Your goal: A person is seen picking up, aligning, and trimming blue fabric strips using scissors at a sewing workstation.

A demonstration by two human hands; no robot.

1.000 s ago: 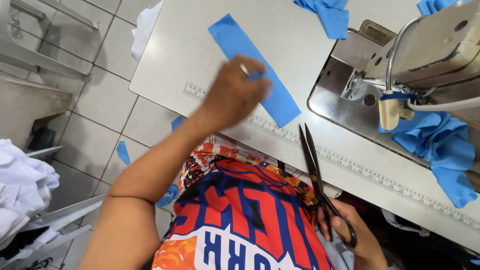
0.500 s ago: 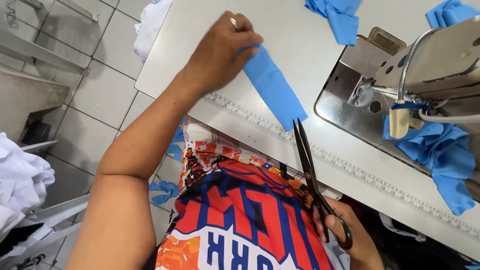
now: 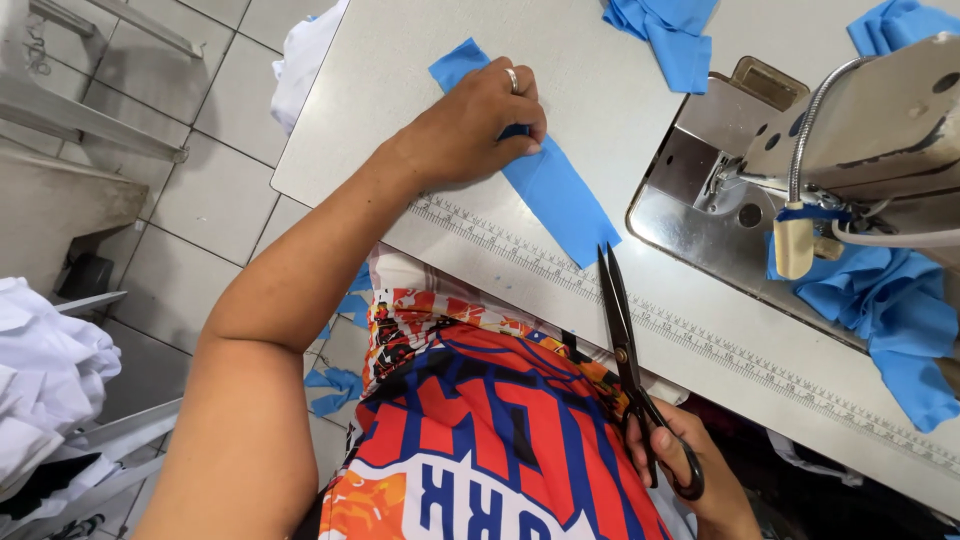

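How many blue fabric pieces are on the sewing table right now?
4: a strip under the left hand; a folded piece at the top edge; another at the top right corner; a bunch beneath the sewing machine, which may hide more.

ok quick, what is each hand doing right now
Left hand: flat, pressing the long blue fabric strip on the white table.
Right hand: closed on the black metal scissors.
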